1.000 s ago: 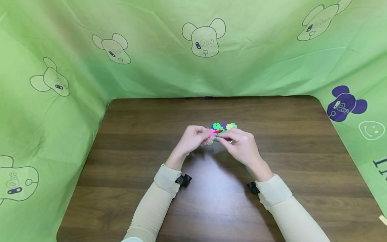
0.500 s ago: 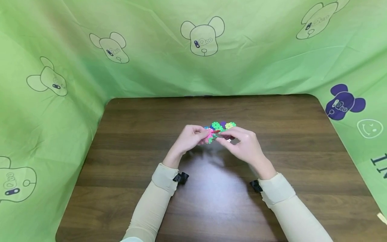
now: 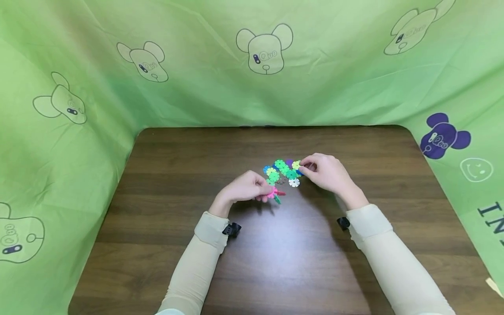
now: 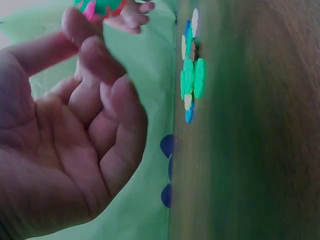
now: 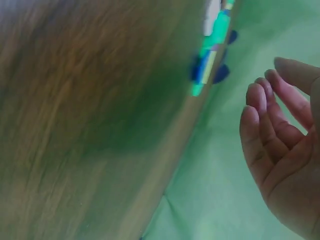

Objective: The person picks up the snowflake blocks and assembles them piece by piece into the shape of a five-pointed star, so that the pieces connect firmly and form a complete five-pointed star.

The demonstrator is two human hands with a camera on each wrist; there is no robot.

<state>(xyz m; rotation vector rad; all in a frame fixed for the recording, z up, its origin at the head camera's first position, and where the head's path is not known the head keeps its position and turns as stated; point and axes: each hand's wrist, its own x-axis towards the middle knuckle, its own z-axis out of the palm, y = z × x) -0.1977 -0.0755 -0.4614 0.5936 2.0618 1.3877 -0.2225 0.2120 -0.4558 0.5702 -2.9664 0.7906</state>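
Observation:
Between thumb and fingers, my left hand (image 3: pixel 246 187) pinches a pink notched plastic disc (image 3: pixel 271 193). A red disc (image 3: pixel 280 193) and a green disc (image 3: pixel 277 200) are slotted into it and jut out to the right, seen nearly edge-on. The left wrist view shows this joined piece at the top, partly behind the fingers (image 4: pixel 82 30). My right hand (image 3: pixel 327 173) hovers at the right end of a pile of loose discs, fingertips beside a yellow disc (image 3: pixel 296 165). In the right wrist view its fingers (image 5: pixel 257 100) are loosely bent with nothing between them.
Loose notched discs lie in a cluster on the brown wooden table (image 3: pixel 177 175): several green discs (image 3: pixel 284 169), a white disc (image 3: pixel 294 183), plus blue, purple and brown ones. A green printed curtain (image 3: pixel 204 96) surrounds the table's back and sides.
My left hand has drawn the joined discs nearer the front. My right hand has let go of them and moved right and back to the pile's right end, uncovering more discs.

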